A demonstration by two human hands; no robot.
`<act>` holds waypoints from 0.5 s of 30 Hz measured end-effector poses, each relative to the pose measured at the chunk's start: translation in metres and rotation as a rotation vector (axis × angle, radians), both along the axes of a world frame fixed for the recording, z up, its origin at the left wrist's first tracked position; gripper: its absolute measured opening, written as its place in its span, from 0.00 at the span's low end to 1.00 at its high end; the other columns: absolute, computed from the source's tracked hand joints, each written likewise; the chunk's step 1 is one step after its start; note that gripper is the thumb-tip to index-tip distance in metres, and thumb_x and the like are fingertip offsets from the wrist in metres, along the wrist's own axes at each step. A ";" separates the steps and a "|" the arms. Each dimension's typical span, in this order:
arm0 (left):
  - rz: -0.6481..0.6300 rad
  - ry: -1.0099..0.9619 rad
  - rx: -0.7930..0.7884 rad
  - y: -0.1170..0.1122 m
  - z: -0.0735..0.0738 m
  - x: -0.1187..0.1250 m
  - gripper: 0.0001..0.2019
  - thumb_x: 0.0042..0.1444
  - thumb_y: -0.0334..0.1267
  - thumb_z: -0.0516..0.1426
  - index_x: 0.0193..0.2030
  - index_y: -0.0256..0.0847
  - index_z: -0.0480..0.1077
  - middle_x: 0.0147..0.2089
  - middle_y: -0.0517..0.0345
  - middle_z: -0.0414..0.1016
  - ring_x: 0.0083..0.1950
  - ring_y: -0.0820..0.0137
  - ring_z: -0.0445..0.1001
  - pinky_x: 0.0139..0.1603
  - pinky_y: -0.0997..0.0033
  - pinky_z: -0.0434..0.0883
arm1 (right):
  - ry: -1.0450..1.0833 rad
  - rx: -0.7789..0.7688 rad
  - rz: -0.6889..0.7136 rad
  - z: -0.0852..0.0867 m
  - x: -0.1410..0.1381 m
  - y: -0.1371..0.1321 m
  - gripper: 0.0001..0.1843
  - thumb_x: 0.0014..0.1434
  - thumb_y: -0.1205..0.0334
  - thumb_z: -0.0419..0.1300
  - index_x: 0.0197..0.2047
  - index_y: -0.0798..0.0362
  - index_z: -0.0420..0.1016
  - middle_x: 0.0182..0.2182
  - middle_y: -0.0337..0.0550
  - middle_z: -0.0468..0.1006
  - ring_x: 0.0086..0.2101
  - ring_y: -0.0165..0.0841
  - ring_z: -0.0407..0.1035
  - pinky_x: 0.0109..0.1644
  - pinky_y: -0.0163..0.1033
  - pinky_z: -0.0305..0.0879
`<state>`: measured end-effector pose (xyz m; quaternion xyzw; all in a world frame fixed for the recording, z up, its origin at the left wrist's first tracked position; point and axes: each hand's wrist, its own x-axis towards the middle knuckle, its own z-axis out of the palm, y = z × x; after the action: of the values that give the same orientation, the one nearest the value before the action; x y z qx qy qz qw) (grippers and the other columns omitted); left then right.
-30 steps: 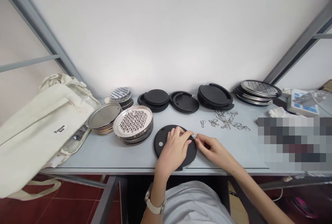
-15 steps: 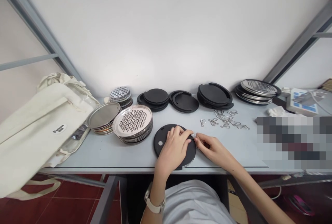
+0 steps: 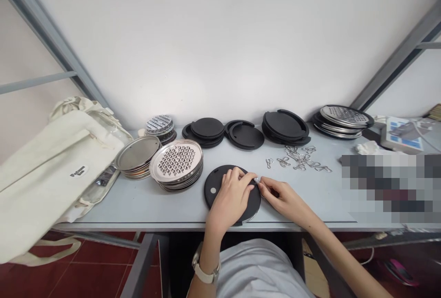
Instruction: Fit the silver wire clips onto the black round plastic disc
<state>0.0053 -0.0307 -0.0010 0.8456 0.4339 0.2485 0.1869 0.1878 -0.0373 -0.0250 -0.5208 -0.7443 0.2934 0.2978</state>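
Note:
A round black disc [image 3: 215, 180] with a pale round spot lies near the table's front edge, a thin silvery rim showing at its lower right. Over its middle, my left hand [image 3: 232, 194] presses down with fingers curled and close together. At the disc's right edge my right hand [image 3: 279, 197] pinches a small silver metal clip [image 3: 257, 180], which touches the disc beside my left fingertips. Most of that clip is hidden by fingers. Several similar wire clips [image 3: 299, 159] are scattered beyond my right hand.
Left of the disc stand stacked round metal graters [image 3: 176, 161] and plain metal discs [image 3: 138, 151]. Along the wall are black round holders [image 3: 285, 125], a small grater stack [image 3: 159, 124] and more graters [image 3: 344, 116]. A cream bag [image 3: 62, 151] leans at left; a scale [image 3: 401, 134] sits at right.

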 end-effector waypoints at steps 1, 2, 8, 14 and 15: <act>0.000 -0.001 0.001 0.000 0.000 0.000 0.13 0.67 0.34 0.48 0.56 0.49 0.65 0.46 0.55 0.63 0.48 0.64 0.64 0.52 0.60 0.65 | 0.000 0.000 0.000 0.000 0.000 0.000 0.18 0.66 0.53 0.46 0.25 0.50 0.52 0.20 0.31 0.53 0.23 0.28 0.49 0.26 0.34 0.49; 0.002 -0.002 0.002 0.000 -0.001 0.000 0.13 0.67 0.35 0.48 0.56 0.49 0.65 0.46 0.55 0.63 0.48 0.64 0.64 0.52 0.60 0.65 | -0.001 -0.003 0.001 -0.001 0.000 0.000 0.18 0.66 0.53 0.46 0.25 0.50 0.52 0.20 0.31 0.52 0.23 0.28 0.49 0.26 0.34 0.49; 0.000 -0.006 0.003 0.000 -0.001 0.000 0.13 0.67 0.34 0.48 0.55 0.48 0.65 0.46 0.55 0.63 0.48 0.64 0.63 0.52 0.61 0.64 | 0.004 -0.028 0.000 -0.001 0.001 0.000 0.18 0.66 0.53 0.46 0.25 0.50 0.51 0.21 0.31 0.52 0.23 0.28 0.49 0.27 0.34 0.48; 0.002 0.000 0.003 0.000 0.000 0.000 0.13 0.67 0.34 0.48 0.55 0.48 0.65 0.46 0.55 0.63 0.48 0.64 0.64 0.52 0.61 0.64 | 0.013 -0.030 -0.001 -0.002 0.001 0.001 0.18 0.66 0.54 0.46 0.25 0.50 0.52 0.21 0.31 0.52 0.24 0.29 0.49 0.27 0.34 0.48; 0.001 -0.001 0.002 0.000 0.000 0.000 0.13 0.67 0.34 0.48 0.56 0.48 0.65 0.46 0.55 0.63 0.48 0.64 0.64 0.52 0.61 0.64 | 0.010 -0.029 -0.001 -0.003 0.001 0.001 0.18 0.66 0.54 0.46 0.25 0.50 0.52 0.21 0.31 0.53 0.24 0.28 0.49 0.27 0.34 0.48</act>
<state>0.0054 -0.0309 -0.0014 0.8454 0.4340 0.2494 0.1863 0.1891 -0.0362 -0.0276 -0.5238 -0.7384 0.3065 0.2941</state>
